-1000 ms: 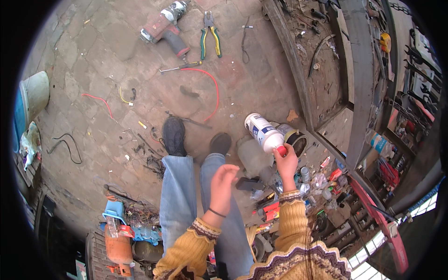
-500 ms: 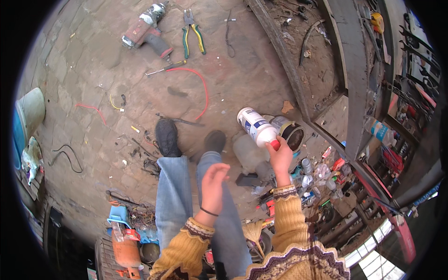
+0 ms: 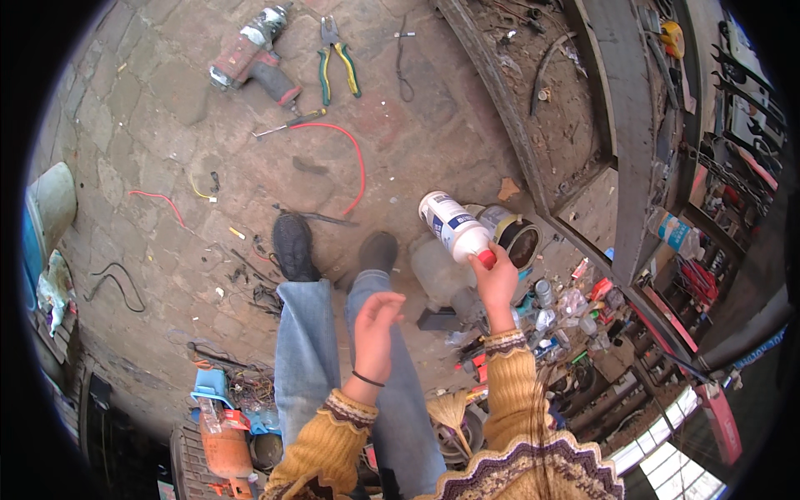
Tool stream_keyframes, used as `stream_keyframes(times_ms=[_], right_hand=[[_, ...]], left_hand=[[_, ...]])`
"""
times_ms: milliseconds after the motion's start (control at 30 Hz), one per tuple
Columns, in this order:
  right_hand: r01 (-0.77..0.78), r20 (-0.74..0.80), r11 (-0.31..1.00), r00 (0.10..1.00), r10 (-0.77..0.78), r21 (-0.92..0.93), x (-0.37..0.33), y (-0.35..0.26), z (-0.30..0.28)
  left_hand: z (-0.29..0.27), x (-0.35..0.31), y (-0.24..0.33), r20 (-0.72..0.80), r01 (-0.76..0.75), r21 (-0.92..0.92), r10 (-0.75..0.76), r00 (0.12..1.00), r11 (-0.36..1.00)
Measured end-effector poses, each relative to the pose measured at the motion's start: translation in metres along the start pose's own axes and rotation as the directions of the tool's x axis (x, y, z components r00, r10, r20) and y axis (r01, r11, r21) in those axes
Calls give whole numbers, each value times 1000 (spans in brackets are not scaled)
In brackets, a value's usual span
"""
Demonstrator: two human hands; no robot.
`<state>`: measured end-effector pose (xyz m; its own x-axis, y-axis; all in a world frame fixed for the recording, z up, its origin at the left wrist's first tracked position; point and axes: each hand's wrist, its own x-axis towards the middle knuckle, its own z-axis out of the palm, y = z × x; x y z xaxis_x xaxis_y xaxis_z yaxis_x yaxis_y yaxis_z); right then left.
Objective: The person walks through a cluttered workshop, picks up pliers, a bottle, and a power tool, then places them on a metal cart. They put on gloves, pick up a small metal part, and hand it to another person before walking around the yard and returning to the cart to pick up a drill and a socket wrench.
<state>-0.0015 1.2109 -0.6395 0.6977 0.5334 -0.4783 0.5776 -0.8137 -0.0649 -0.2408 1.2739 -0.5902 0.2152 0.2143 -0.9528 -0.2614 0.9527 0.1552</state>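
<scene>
My right hand (image 3: 497,287) grips a white plastic bottle (image 3: 454,227) with a blue-marked label, its fingers round the red cap end. The bottle slants, with its base pointing up and left. Below and beside it on the ground are an open tin (image 3: 523,243) with a dark inside and a cloudy translucent jug (image 3: 435,268), both partly hidden by the bottle. My left hand (image 3: 375,333) hovers over my legs, fingers loosely bent and apart from the thumb, with nothing in it.
Farther off lie a red and grey power tool (image 3: 254,62), green-yellow pliers (image 3: 337,62), a small screwdriver (image 3: 292,122) and a red wire (image 3: 360,162). Metal beams (image 3: 500,108) and heaped clutter (image 3: 575,308) stand at the right. An orange cylinder (image 3: 223,450) is at lower left.
The whole view has shifted slightly, moving things a little to the left. My right hand keeps its hold on the bottle, and my left hand stays raised and empty.
</scene>
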Motion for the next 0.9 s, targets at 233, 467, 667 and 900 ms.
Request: stream_keyframes(times_ms=[233,467,667,900], right_hand=[[-61,11,998,998,61,10,-2,-3,-2],[-99,12,995,995,99,25,-3,-1,5],[-55,255,975,961,111,-216,34,-19,-26],[451,-274,883,840,-469,-128,235,-68,-40]], left_hand=[[2,-1,11,-8,-14,-37,14,1000,999],[3,4,12,1,-62,-75,63,998,995],[4,22,23,-85,-2,-40,-2,996,999],[8,23,35,-51,-95,14,95,994,995]])
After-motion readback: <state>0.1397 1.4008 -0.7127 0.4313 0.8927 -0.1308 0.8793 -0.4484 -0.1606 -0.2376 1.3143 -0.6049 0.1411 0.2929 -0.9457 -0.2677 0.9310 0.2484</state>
